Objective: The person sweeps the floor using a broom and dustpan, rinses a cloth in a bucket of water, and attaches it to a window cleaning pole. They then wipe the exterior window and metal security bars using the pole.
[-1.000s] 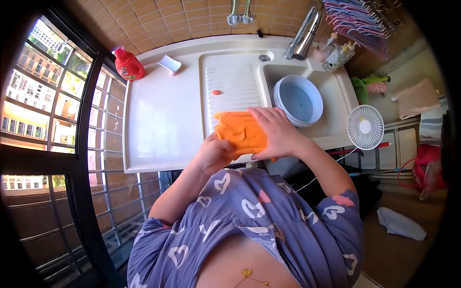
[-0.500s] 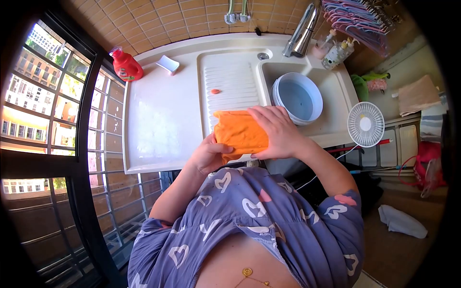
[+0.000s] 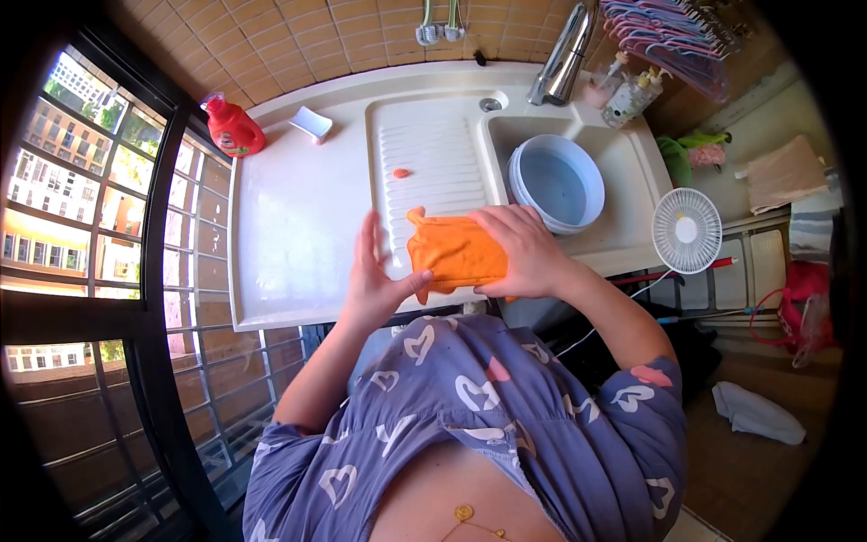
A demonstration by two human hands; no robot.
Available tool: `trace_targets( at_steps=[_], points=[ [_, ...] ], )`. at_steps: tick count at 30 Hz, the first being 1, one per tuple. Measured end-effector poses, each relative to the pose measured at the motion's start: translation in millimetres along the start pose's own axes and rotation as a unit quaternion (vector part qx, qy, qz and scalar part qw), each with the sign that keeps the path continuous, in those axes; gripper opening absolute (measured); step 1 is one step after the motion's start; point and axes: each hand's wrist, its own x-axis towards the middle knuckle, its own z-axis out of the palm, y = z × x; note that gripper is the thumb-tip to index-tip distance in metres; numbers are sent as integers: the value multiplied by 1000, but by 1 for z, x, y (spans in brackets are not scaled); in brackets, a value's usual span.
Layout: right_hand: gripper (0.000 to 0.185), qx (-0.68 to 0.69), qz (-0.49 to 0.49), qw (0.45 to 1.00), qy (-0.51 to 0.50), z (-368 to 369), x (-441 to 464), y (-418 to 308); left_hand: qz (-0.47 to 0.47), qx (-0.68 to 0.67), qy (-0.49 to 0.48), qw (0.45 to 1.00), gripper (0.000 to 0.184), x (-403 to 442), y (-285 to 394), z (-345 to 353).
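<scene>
A folded orange cloth [image 3: 459,251] is held up in front of my body, over the near edge of the washboard counter. My right hand [image 3: 526,253] grips its right end, fingers over the top and thumb below. At the cloth's left end, my left hand [image 3: 372,282] has its fingers spread upward and apart from the fabric. Only the left thumb reaches the cloth's lower left corner. Whether the cloth is a garment or a towel, I cannot tell. Beyond it, a small orange-red oval piece [image 3: 401,172] lies on the ribbed washboard [image 3: 433,144].
Right of the washboard, a white bucket [image 3: 591,176] of water stands in the sink [image 3: 623,212] below the faucet [image 3: 562,59]. A red detergent bottle [image 3: 235,126] and a white soap dish [image 3: 312,123] are at back left. A small fan [image 3: 686,230] is at the right.
My left hand has let go of the cloth's left end, its fingers opening and lifting leftward. My right hand keeps its hold, and the cloth has hardly moved.
</scene>
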Motion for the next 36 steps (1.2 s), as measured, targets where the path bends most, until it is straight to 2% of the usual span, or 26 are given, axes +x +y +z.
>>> trace_targets(
  at_steps=[1,3,4,5,7,8,11,16,19,24,29,31,33,35,36],
  points=[
    [92,-1,-2,1000,1,1,-1,-1,84,135,2,987,116,3,26,-2],
    [92,-1,-12,1000,-2,4,1,-1,219,309,-78,922,114,14,49,-1],
    [92,-3,-21,1000,-4,5,2,-1,210,398,-118,885,109,18,57,3],
    [92,-4,-25,1000,-5,5,2,-2,210,398,-113,886,109,21,59,4],
    [92,-12,-27,999,-14,6,2,-2,202,420,-220,857,106,29,63,6],
    [92,-12,-25,1000,-13,7,2,-2,228,450,-212,837,101,31,59,9],
    [93,-14,-28,999,-9,9,-1,1,192,473,-234,828,95,34,62,18],
    [92,-9,42,998,-48,15,-5,7,217,473,-235,821,89,44,46,28],
    [89,-31,34,999,-14,20,-5,12,206,489,-247,811,88,50,38,35],
    [88,-34,65,997,-20,35,-6,22,200,511,-241,801,79,56,35,42],
    [89,-26,93,994,-46,42,-11,27,139,519,-287,793,70,57,33,51],
    [90,-25,100,991,-81,41,-13,28,134,513,-292,796,71,55,28,54],
    [90,-31,94,992,-74,37,-14,28,130,507,-294,800,72,56,27,53],
    [90,-39,86,993,-68,23,-10,27,158,463,-282,825,80,61,37,49],
    [90,-26,92,995,-40,12,-7,27,201,448,-264,830,87,67,43,46]
  ],
)
